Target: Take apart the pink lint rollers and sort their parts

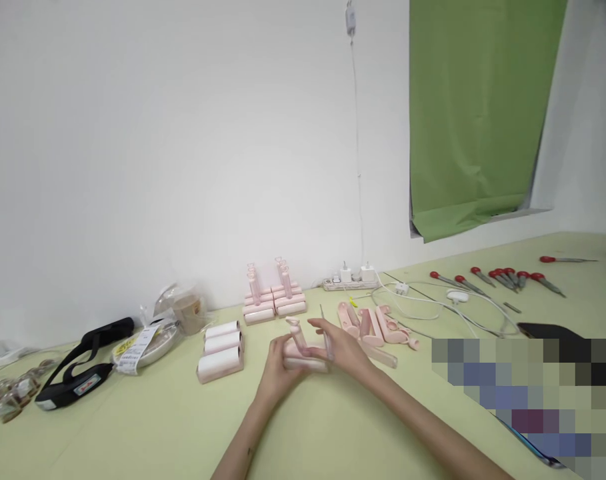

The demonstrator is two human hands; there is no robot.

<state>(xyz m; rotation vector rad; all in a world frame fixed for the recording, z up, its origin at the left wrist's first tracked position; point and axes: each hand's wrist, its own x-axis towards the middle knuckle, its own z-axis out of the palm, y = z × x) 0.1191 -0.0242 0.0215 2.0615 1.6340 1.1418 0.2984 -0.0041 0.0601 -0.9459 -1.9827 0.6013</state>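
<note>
In front of me, on the table, lies a pink lint roller (307,363) with a white roll and a short handle (296,331) standing up from it. My left hand (277,367) is closed around its left side. My right hand (343,348) reaches over the right side, its fingers curled around a slim grey tool (327,345) with a thin metal tip pointing up, like a small screwdriver. That hand's thumb is near the base of the handle. The fingers partly hide the roller's body.
Left of my hands sit three white rolls in pink covers (220,360); finished-looking pink rollers (260,313) stand behind. Pink parts (365,323) and a clear piece (383,355) lie right. Further off are a power strip (350,285), cables, red-ended tools (507,277), a black strap (83,380) and bagged items (147,340).
</note>
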